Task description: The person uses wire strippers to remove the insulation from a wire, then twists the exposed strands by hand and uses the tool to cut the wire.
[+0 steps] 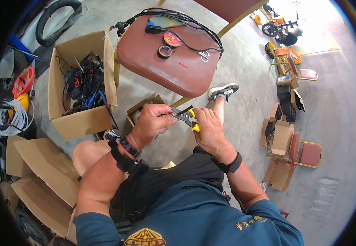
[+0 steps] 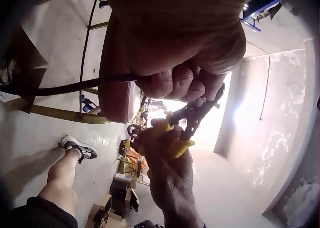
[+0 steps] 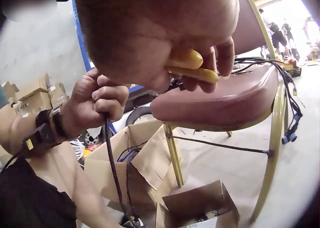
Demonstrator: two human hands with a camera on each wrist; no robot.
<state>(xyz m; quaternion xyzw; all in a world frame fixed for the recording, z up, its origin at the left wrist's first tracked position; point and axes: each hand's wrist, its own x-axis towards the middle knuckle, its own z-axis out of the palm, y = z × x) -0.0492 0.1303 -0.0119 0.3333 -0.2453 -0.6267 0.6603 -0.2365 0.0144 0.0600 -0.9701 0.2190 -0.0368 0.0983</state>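
Observation:
My left hand (image 1: 151, 123) grips a black cable (image 3: 111, 160), which hangs down from the fist in the right wrist view. In my right hand (image 1: 211, 130) are yellow-handled wire strippers (image 2: 197, 115), fingers curled round the handles. Their metal jaws reach to the left hand's fingertips, where the cable end is partly hidden. Just ahead is a brown padded chair (image 1: 145, 59). Its seat bears a coil of black cables (image 1: 186, 17), a black plug (image 1: 155, 29), a red round label (image 1: 172, 39), a tape roll (image 1: 160, 52), small scissors (image 1: 204, 56) and a red strip (image 1: 183, 64).
An open cardboard box (image 1: 69, 127) of tangled wires stands left of the chair, with a smaller box (image 3: 200, 200) below the seat. Cardboard flaps (image 1: 47, 164) lie near the left knee. Boxes (image 1: 282, 137) and a toppled chair (image 1: 310, 154) are at the right.

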